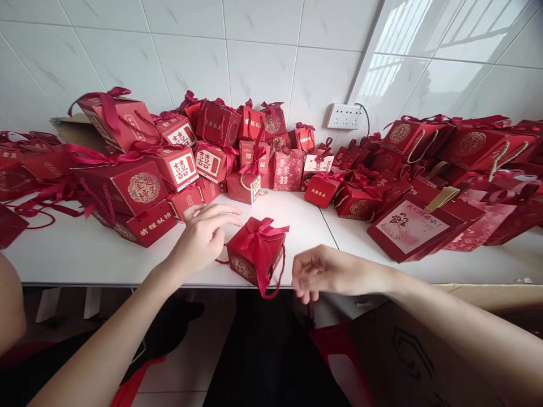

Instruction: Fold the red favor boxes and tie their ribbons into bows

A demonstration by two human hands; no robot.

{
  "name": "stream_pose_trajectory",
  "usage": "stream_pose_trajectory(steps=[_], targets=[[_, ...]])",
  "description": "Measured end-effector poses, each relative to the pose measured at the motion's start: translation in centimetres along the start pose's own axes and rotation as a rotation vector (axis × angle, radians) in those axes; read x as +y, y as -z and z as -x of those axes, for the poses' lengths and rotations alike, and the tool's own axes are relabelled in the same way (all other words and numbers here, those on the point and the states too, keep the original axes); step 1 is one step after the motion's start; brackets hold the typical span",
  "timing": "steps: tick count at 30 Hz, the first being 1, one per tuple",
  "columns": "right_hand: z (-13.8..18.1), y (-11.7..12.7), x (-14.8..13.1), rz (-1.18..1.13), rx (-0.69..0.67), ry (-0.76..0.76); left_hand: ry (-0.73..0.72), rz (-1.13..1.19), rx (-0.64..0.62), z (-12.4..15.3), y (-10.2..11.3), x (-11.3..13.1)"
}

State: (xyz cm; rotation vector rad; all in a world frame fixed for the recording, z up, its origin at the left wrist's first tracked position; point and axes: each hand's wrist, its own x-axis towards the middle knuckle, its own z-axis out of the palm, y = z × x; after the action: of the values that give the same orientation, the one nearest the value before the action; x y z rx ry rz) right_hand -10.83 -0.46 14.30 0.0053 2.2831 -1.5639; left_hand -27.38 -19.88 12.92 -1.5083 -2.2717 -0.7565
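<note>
A small red gift box (257,249) with a red ribbon bow (262,232) on its lid stands upright near the table's front edge. Red twisted cord handles hang at its two sides. Just left of the box is my left hand (207,232), its fingers stretched out over the back left corner and holding nothing; contact with the box cannot be made out. My right hand (316,272) hovers to the right of the box, a little apart from the cord, fingers loosely bent with nothing visible in them.
Many red gift boxes (142,189) are heaped at the left and back of the white table (203,265). More boxes and bags, including a picture bag (409,226), crowd the right. A power strip (343,116) is on the tiled wall. Another person's arm (11,305) shows at left.
</note>
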Motion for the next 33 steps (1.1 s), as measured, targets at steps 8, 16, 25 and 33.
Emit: stream_pose_trajectory(steps=[8, 16, 25, 33], targets=[[-4.8, 3.2, 2.0, 0.081, 0.528, -0.092, -0.049, 0.262, -0.187, -1.7, -2.3, 1.1], [-4.5, 1.9, 2.5, -0.284, 0.381, -0.039, -0.011, 0.296, -0.267, -1.2, -2.5, 0.7], [-2.4, -3.1, 2.3, -0.590, 0.271, -0.024, -0.217, 0.482, -0.473, -3.5, -1.9, -1.4], [-2.4, -3.7, 3.0, -0.587, 0.334, 0.012, 0.084, 0.320, -0.311, -2.5, -1.3, 1.1]])
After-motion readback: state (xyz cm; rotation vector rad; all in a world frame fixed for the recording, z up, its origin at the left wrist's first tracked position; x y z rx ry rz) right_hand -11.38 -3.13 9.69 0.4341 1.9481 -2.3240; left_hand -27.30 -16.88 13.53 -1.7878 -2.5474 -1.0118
